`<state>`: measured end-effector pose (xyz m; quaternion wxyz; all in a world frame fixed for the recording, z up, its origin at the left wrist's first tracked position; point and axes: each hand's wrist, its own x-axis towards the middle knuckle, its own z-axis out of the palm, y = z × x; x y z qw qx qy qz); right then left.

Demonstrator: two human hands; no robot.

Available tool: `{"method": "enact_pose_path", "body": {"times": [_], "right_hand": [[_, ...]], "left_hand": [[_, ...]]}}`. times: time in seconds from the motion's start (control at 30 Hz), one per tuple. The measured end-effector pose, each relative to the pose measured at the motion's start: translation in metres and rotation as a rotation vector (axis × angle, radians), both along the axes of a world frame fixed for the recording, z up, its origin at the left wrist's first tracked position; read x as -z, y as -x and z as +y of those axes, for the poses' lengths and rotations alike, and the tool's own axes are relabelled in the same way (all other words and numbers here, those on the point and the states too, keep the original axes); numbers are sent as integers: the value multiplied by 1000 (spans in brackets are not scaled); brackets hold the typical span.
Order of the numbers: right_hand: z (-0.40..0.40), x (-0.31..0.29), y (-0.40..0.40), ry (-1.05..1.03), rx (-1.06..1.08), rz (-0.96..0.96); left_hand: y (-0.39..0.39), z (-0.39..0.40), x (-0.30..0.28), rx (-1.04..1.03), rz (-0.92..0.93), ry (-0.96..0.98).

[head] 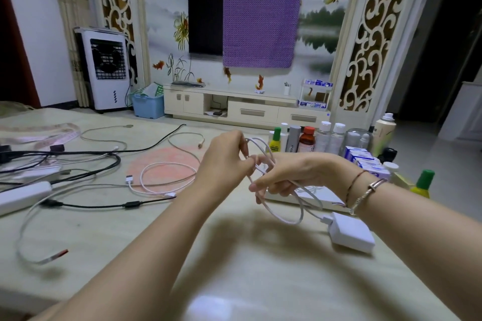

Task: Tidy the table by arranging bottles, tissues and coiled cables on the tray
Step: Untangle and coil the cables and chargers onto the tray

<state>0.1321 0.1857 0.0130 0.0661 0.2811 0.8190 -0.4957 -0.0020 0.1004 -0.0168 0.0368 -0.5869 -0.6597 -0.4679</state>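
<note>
Forearms reach in from the bottom edge over the bare near part of the desk (234,281). Both hands are raised above it, mid-coil. Left hand (224,161) pinches a strand of the white cable (292,220) at the top of the loops; right hand (284,177) has its fingers curled round the gathered loops. Cable's end runs down to a white charger block (352,233) lying on the desk just right of the hands.

Tray (300,197), white, sits behind the right hand, already carrying bottles (306,139) and small boxes (363,160).

Risks, as judged:
- Loops are loose and uneven; relaxing either hold would probably let them spring apart.
- Charger block hangs on the tail; pulling more cable in may drag it or tug the coil out of shape.
- Bottles stand close behind; a wide winding sweep could knock one over.
- More loose cables (161,177) lie to the left, uncoiled and partly overlapping; they could snag together when lifted.
</note>
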Motion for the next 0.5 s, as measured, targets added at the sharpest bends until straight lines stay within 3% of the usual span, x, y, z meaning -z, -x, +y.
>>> {"method": "enact_pose_path", "body": {"times": [0.13,0.2,0.27,0.37,0.43,0.5], "right_hand": [[-3,-1,0,-124,87,31],[-2,0,-2,-178,133,121],[-2,1,-5,-145,156,221],[-5,7,-6,-103,215,302],[-7,14,-1,-196,206,302],[-8,19,4,-247,160,277]], "left_hand": [[9,-7,-14,10,-1,67],[24,-13,-24,-37,-144,-6],[39,-21,-28,-32,-408,-15],[27,-24,-23,168,-701,288],[8,-16,-10,280,-733,415],[-5,-5,1,351,-730,404]]}}
